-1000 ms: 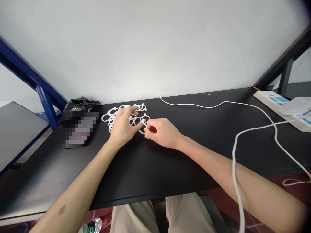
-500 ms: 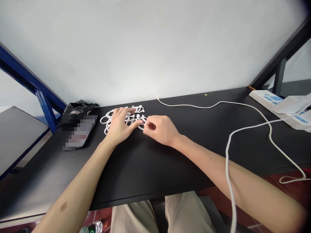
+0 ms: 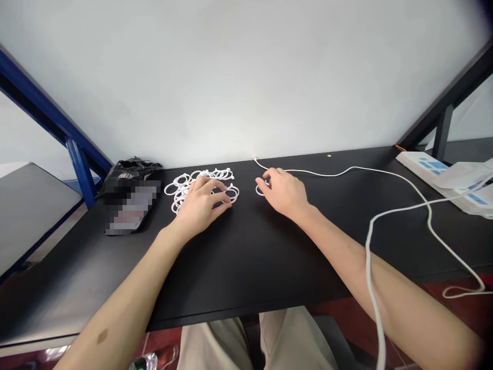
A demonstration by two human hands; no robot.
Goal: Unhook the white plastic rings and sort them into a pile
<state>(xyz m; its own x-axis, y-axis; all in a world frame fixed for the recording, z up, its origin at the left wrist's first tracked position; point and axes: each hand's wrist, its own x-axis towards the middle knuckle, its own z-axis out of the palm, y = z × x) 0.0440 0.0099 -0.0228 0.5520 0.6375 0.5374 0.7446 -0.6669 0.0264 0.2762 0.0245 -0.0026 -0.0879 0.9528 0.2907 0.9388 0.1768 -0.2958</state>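
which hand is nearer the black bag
Left. The left hand is right of the bag, over the white rings; the right hand is farther right, beyond that pile.

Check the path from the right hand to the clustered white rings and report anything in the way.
Nothing visible blocks the gap between the right hand and the clustered white rings; a single white ring shows close to that hand. The left hand, though, covers part of the cluster and stands in the way there.
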